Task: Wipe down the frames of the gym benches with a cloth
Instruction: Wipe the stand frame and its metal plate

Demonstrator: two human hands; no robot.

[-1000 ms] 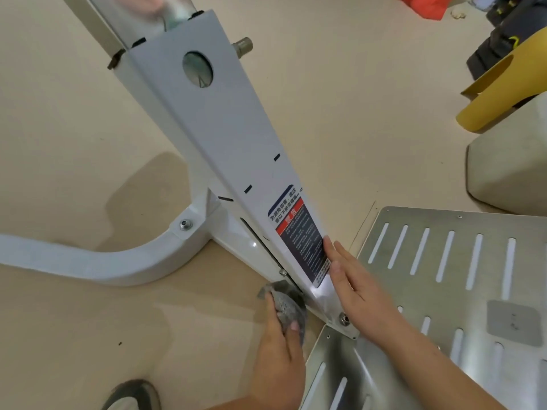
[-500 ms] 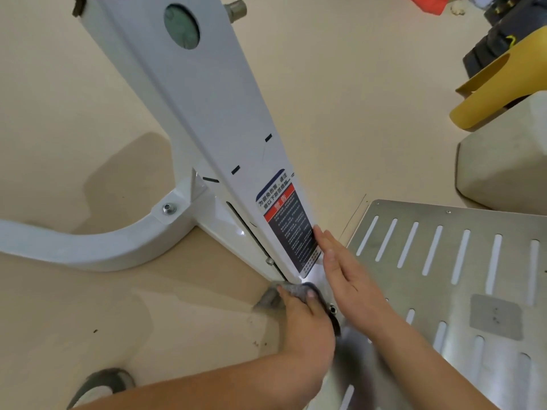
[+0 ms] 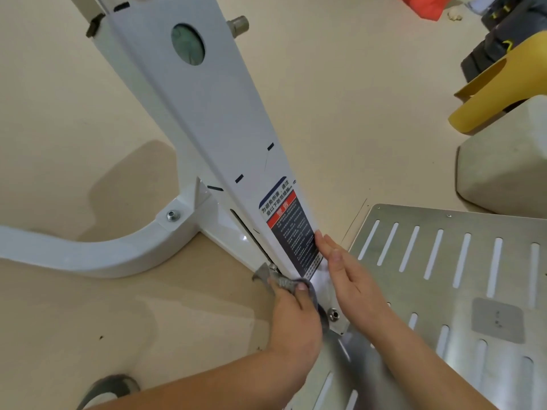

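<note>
A white metal frame post slopes down from the top of the view to the floor, with a curved white base bar bolted on at the left. A dark warning sticker sits low on the post. My left hand grips a grey cloth and presses it against the post's lower left edge, just below the sticker. My right hand lies flat with straight fingers against the post's right edge beside the sticker.
A slotted steel footplate lies on the beige floor at the right. Beyond it stand a pale block, a yellow plastic piece and dark bags. A red item lies at the top. A shoe shows at the bottom left.
My left hand carried the cloth up and to the right, from beside the post's foot onto its lower edge. The right hand stayed flat on the post. The view shifted slightly.
</note>
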